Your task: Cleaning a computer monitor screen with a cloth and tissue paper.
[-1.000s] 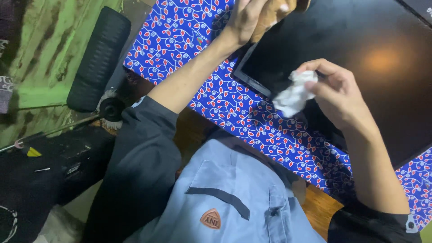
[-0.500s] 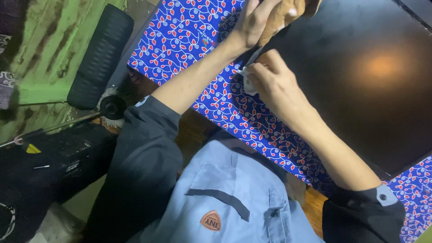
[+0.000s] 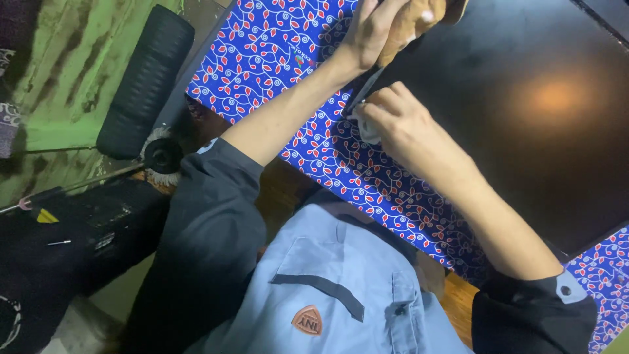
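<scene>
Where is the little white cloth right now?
The white cloth is bunched under the right hand, upper middle of the head view, pressed at the near corner of the black screen, just below the left hand, over the blue patterned cloth.

Screen lies on cloth; roller left, beside cloth.

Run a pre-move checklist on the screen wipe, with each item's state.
1. Right hand grips white wipe: ok.
2. Wipe at the corner of the black screen: ok.
3. Left hand steadies screen's top edge, with a tan cloth at it: ok.
4. Screen lies flat on blue patterned cloth: ok.
5. Screen free of smudges: cannot tell, glare.
6. Wipe damp: cannot tell.
</scene>
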